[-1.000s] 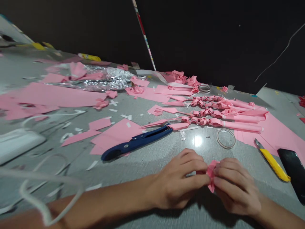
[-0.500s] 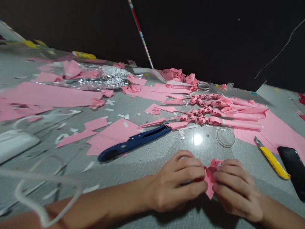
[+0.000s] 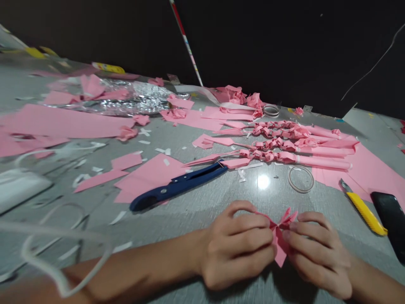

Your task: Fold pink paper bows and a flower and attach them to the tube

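Note:
Between my two hands is a small folded piece of pink paper point(image 3: 280, 249), its pointed flaps sticking up and one hanging down. My left hand point(image 3: 242, 245) pinches its left side, fingers curled. On the other side my right hand point(image 3: 319, 251) grips it with bent fingers; the thumbs are mostly hidden. Beyond the hands lie several pink paper chains point(image 3: 268, 155) joined to rolled paper tubes point(image 3: 324, 163). Blue-handled scissors point(image 3: 164, 191) rest on the grey table point(image 3: 202, 198) to the left, and a roll of clear tape point(image 3: 301, 179) lies just past my right hand.
To the right are a yellow box cutter point(image 3: 365, 211) and a black phone point(image 3: 387, 217). Pink sheets point(image 3: 63, 120), silver foil point(image 3: 142, 99) and white scraps spread over the left. A white cable point(image 3: 38, 257) loops near my left forearm. A dark panel point(image 3: 268, 46) stands behind.
The folded pink paper has spread, with more flaps showing at its top. My right hand has shifted slightly right, and both hands still grip the piece.

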`<state>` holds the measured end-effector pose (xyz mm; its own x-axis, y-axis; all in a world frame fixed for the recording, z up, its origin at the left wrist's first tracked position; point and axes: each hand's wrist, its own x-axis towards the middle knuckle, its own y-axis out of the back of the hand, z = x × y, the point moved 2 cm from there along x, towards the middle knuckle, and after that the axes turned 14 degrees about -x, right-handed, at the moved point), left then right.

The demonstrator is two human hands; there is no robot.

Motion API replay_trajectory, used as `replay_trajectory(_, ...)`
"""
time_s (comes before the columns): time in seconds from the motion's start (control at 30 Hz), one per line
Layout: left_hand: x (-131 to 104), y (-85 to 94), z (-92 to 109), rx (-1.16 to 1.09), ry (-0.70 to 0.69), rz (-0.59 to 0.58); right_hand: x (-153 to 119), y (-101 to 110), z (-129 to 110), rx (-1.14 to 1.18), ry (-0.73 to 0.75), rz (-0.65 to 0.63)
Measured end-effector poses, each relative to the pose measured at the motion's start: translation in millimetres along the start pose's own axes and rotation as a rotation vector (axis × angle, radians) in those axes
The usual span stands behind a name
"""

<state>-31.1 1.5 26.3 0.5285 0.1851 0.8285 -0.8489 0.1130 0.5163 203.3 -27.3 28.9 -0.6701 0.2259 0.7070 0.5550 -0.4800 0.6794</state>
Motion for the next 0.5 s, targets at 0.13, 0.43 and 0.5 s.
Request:
replay_trajectory(0.13, -2, -4.6, 0, -0.009, -0.030, 0.033, -8, -7, -4, -0.049, 0.001, 0.138)
replay_trajectory(0.43, -6, -9.6, 3, -0.010, -0.002, 0.104, -31, -16, -10, -0.036, 0.062, 0.066)
replay_trajectory(0.5, -6, -7.6, 4, -0.006, 0.006, 0.099, -29, -15, -8, -0.026, 0.072, 0.064)
